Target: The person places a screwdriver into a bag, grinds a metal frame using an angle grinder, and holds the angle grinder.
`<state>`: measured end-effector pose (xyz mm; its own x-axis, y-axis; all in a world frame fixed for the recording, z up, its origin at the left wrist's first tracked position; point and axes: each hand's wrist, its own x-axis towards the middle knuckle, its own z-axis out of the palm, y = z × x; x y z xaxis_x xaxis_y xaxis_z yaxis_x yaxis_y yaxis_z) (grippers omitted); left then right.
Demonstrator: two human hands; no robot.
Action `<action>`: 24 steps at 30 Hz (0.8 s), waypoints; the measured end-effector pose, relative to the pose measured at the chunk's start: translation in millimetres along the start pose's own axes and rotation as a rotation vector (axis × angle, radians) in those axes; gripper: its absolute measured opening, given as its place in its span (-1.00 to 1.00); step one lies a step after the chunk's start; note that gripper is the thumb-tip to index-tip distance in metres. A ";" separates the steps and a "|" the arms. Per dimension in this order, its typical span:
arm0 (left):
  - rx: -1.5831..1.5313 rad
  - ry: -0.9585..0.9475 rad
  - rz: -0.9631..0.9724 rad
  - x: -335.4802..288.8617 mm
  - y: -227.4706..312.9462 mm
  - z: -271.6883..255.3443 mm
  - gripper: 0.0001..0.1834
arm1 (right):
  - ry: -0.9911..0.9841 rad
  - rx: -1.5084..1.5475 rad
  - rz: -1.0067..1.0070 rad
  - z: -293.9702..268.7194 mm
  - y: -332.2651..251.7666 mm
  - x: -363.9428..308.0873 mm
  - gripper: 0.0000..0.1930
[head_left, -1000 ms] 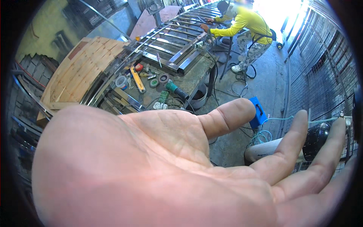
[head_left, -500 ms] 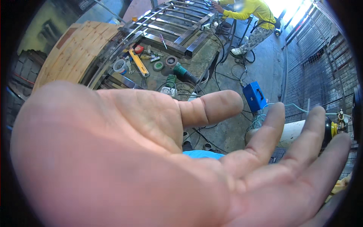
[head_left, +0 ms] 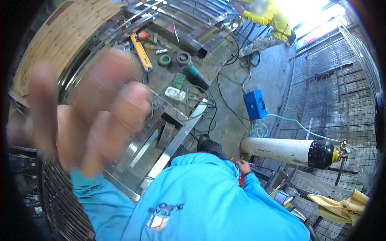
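My left hand [head_left: 98, 116] is raised close in front of me on the left, blurred by motion. Its fingers are apart and partly bent, and nothing shows between them. Lower right, past my blue shirt, my right hand [head_left: 243, 166] is small in view, its fingers closed. Bits of orange and red show beside it, but what it grips is too small to make out. Beyond my left hand, a yellow spirit level [head_left: 141, 54], a red tape measure [head_left: 142, 35], grinding discs [head_left: 164, 60] and a green angle grinder [head_left: 196, 76] lie on the work surface.
A person in yellow [head_left: 263, 18] works at a metal frame [head_left: 189, 18] at the back. A white power strip [head_left: 175, 93] and cables lie mid-view. To the right are a blue box [head_left: 255, 105], a white gas cylinder [head_left: 277, 150], wire mesh [head_left: 325, 96] and a yellow cloth [head_left: 341, 207].
The large open palm that covered the lower view has drawn back; my left hand is now at the left. My shirt, right hand and more of the cylinder have come into sight.
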<state>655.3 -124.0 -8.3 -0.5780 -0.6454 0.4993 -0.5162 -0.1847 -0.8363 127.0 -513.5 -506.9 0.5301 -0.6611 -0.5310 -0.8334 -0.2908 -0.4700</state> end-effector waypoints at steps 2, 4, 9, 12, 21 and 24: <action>-0.224 -0.215 -0.800 -11.5 49.4 -2.3 -0.62 | 0.022 0.131 0.016 -7.9 29.9 34.4 -0.66; -0.346 -0.289 -1.295 -35.8 111.6 20.8 -0.63 | -0.006 0.006 0.107 -19.6 10.0 68.9 -0.65; -0.640 -0.574 -1.763 -44.3 281.6 -14.9 -0.77 | -0.048 -0.070 -0.123 -37.9 -96.3 141.7 -0.54; -0.742 -0.498 -2.048 9.5 318.7 -37.3 -0.81 | -0.083 -0.124 -0.375 -36.1 -180.2 184.0 -0.50; -0.733 -0.200 -1.682 133.1 201.5 -60.3 -0.79 | -0.219 -0.145 -0.681 11.4 -395.1 299.8 -0.28; -1.230 0.071 -1.592 180.8 173.3 -62.9 -0.81 | -0.172 -0.370 -0.536 36.0 -432.8 330.4 -0.09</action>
<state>421.6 -226.1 -48.7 0.7401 -0.4178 0.5269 -0.5493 0.0763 0.8321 668.5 -581.2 -504.4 0.8774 -0.2484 -0.4104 -0.4301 -0.7862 -0.4437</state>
